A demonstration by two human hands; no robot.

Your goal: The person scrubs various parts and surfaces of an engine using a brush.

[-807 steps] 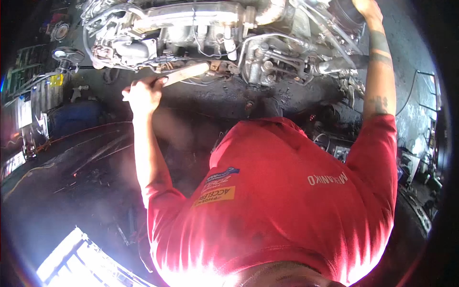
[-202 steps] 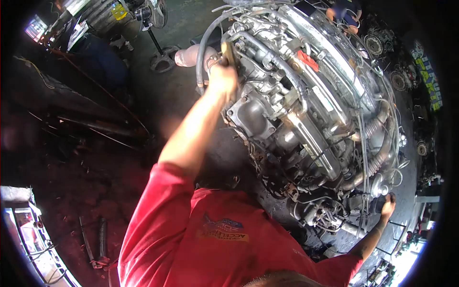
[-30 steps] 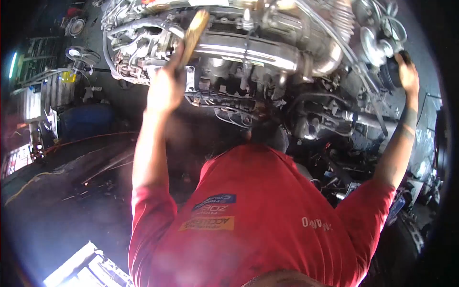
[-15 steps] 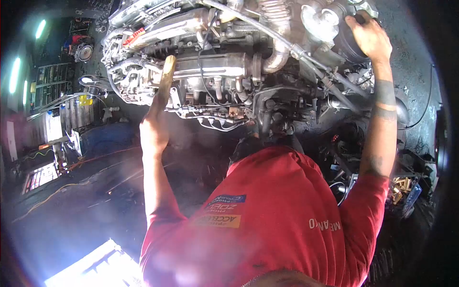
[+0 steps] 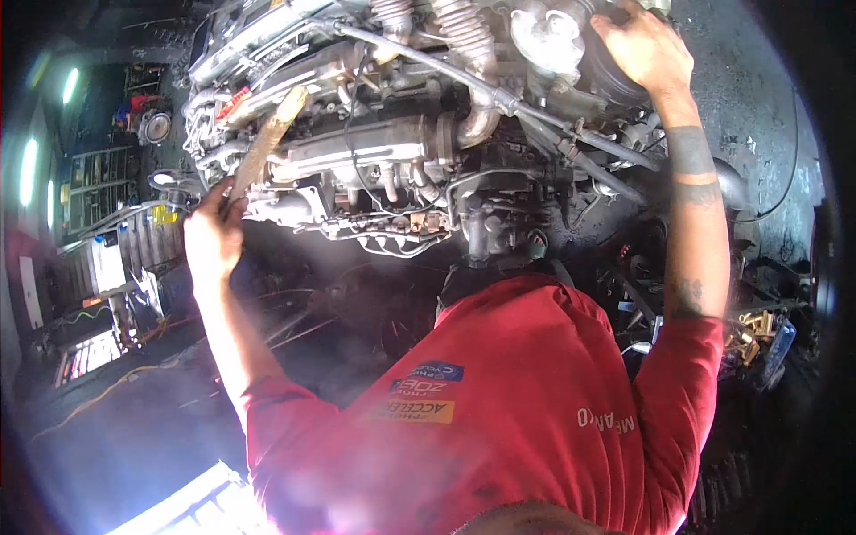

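Note:
My left hand (image 5: 214,234) is closed around the lower end of a wooden stick (image 5: 269,138). The stick slants up and to the right, its pale worn tip in front of the metal pipes of a large engine (image 5: 357,147); contact with them cannot be made out. At the upper right, my right hand (image 5: 646,52) lies over a dark round engine part (image 5: 611,76), thumb and fingers apart. Some of its fingertips are cut off by the top of the view. A pale metal housing (image 5: 546,40) is just left of that hand.
A long metal rod (image 5: 428,62) crosses the engine diagonally. Brass-coloured fittings (image 5: 756,334) and a blue item (image 5: 781,343) lie at the right. An orange cable (image 5: 98,399) runs over the dark floor at the left. Shelving (image 5: 98,183) stands farther back.
My left hand has moved left with the stick, which now leans more to the right. The view has shifted a little over the engine. My right hand stays at the round part.

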